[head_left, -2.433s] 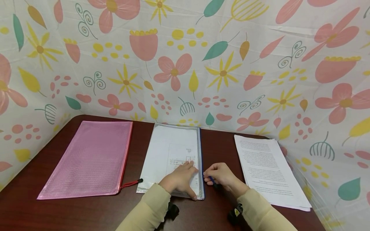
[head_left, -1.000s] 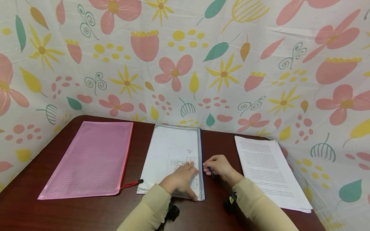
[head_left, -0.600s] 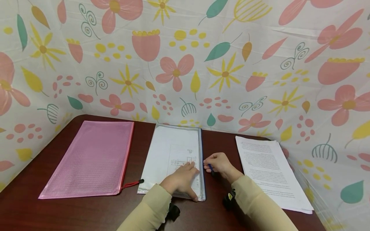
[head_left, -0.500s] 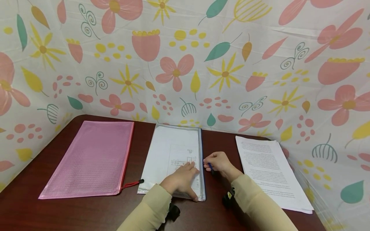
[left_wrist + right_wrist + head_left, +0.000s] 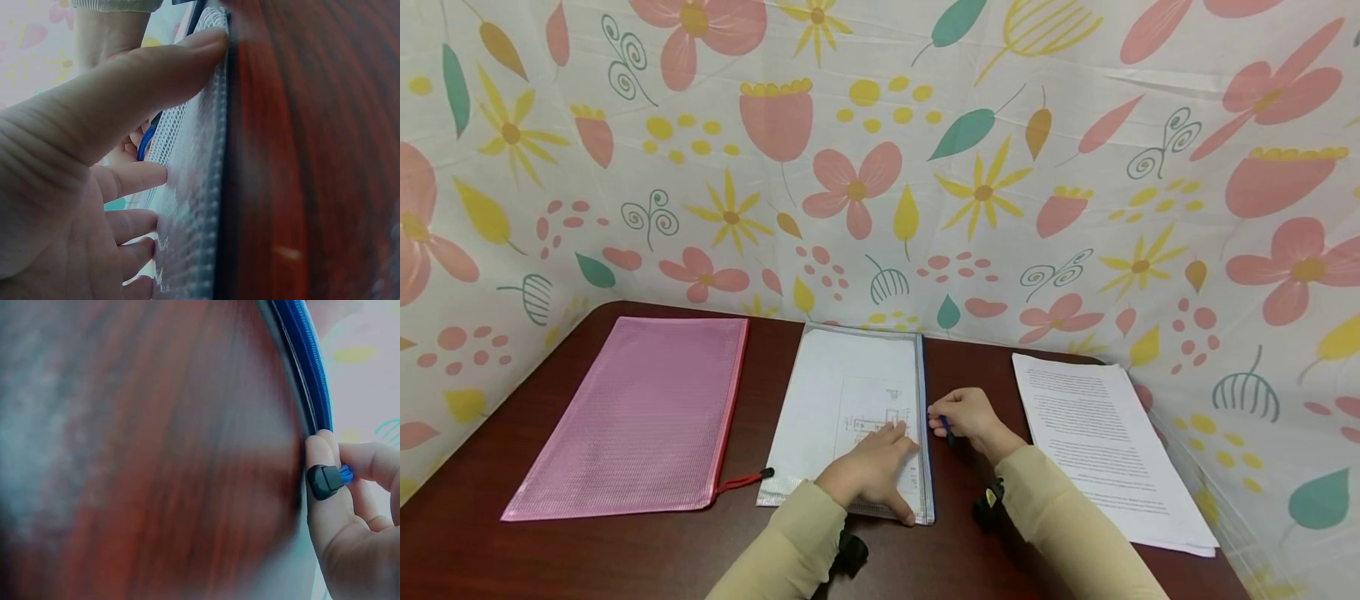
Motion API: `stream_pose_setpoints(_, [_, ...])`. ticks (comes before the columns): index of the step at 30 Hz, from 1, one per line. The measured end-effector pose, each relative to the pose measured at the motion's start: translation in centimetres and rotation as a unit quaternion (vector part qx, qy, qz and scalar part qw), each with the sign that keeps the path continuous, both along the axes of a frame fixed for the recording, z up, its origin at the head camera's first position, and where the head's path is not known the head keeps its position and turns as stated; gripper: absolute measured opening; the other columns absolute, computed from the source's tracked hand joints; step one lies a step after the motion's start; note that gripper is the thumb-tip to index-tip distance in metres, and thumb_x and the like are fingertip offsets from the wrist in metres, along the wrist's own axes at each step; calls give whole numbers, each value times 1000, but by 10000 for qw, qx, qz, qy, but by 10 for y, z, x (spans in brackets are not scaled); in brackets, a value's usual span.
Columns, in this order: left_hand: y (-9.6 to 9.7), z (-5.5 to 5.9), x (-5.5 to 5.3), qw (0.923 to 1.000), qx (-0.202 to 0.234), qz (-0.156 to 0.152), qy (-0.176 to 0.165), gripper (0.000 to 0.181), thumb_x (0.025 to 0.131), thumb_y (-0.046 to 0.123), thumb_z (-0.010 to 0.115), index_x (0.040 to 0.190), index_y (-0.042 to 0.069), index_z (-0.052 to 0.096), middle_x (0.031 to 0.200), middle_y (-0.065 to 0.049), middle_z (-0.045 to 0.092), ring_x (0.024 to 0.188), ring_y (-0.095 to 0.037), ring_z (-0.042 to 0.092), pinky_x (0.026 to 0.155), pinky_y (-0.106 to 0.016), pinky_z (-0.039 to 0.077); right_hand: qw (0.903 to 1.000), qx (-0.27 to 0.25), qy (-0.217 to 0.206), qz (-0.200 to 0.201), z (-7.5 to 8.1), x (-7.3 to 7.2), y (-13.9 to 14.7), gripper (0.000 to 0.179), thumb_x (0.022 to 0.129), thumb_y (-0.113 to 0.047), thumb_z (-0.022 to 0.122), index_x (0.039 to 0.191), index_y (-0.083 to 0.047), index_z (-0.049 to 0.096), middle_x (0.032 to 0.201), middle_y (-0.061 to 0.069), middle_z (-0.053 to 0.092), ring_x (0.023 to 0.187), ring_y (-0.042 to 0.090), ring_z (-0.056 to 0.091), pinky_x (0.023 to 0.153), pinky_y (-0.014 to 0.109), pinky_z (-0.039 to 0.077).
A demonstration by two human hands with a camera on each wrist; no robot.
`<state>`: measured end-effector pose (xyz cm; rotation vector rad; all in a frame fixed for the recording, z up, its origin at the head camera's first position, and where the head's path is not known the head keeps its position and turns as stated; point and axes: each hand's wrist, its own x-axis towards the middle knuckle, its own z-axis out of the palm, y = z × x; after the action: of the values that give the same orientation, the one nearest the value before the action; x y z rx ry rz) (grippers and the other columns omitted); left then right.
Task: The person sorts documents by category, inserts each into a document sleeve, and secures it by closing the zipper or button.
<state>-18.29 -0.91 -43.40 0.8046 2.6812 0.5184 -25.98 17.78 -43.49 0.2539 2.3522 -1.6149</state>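
Note:
A clear mesh zipper pouch (image 5: 820, 375) with a blue zip edge lies flat on the table, with a printed drawing sheet inside. My left hand (image 5: 874, 467) rests on its near right part with fingers spread, the thumb by the near edge. At the pouch's right edge, my right hand (image 5: 972, 418) pinches the blue cord zipper pull (image 5: 947, 430) between thumb and fingers. The pull's black end (image 5: 325, 482) sticks out past the thumb in the right wrist view, just below the blue zip (image 5: 312, 362). The slider itself is hidden by the fingers.
A pink mesh zipper pouch (image 5: 632, 417) with a red pull cord (image 5: 741, 481) lies at the left. A stack of printed paper (image 5: 1097, 442) sits at the right, close to my right forearm. Behind the dark wood table (image 5: 625, 558) hangs a flowered cloth (image 5: 865, 150).
My right hand has slid a short way along the pouch's right edge, away from me, still pinching the zipper pull. The left hand stays in place on the pouch.

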Motion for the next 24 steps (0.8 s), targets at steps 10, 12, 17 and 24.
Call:
stream_pose_setpoints(10, [0, 1, 1, 10000, -42, -15, 25, 96, 56, 52, 86, 136, 15, 47, 154, -16, 26, 143, -32, 24, 116, -43, 25, 9999, -72, 5, -133, -1, -9, -1, 19, 84, -5, 65, 95, 11, 63, 69, 10, 68, 56, 13, 65, 60, 29, 58])
stream_pose_setpoints(12, [0, 0, 0, 10000, -31, -32, 40, 96, 56, 52, 86, 136, 14, 47, 154, -16, 27, 143, -33, 24, 115, -43, 25, 9998, -63, 7, -164, -1, -10, -2, 19, 84, -5, 65, 95, 11, 63, 69, 10, 67, 56, 13, 65, 60, 29, 58])
stream_pose_setpoints(17, [0, -3, -1, 9999, 66, -61, 86, 96, 57, 50, 86, 136, 12, 47, 154, -18, 27, 142, -35, 24, 115, -45, 25, 9997, -26, 71, -223, -2, -14, -3, 18, 84, -5, 66, 94, 10, 64, 69, 10, 67, 56, 13, 65, 60, 29, 58])
stream_pose_setpoints(24, [-1, -2, -2, 10000, 59, -60, 43, 96, 57, 51, 86, 136, 13, 47, 154, -17, 27, 143, -34, 24, 115, -45, 25, 9995, -22, 115, -294, -2, -21, -3, 18, 85, -6, 66, 96, 9, 65, 72, 10, 68, 57, 13, 65, 61, 29, 58])
